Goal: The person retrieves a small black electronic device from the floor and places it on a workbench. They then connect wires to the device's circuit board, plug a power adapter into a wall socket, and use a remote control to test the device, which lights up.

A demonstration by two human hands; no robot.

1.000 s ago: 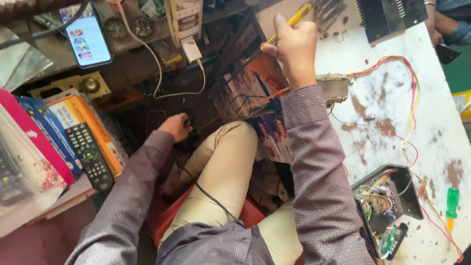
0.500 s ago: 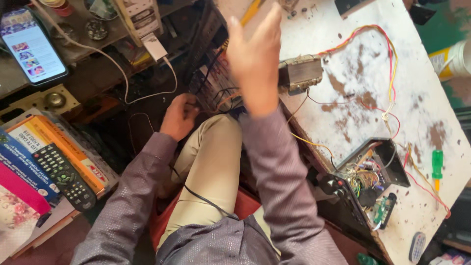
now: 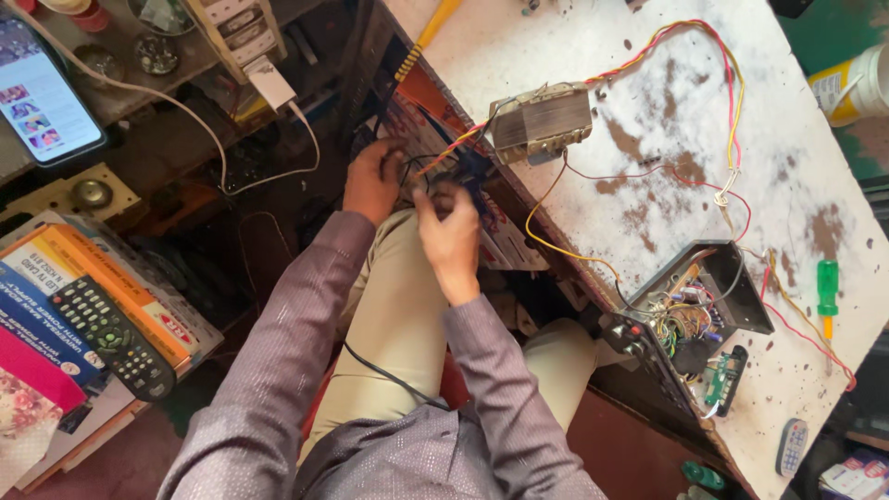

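While both your hands are pinching thin, limp dark wires (image 3: 428, 169), left hand (image 3: 373, 181) at nine o'clock, right hand (image 3: 451, 229) at five, grip insulation near ends

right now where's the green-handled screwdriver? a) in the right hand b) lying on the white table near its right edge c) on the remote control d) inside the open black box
b, the green-handled screwdriver lies flat on the white table, apart from both hands, beyond the open black box.
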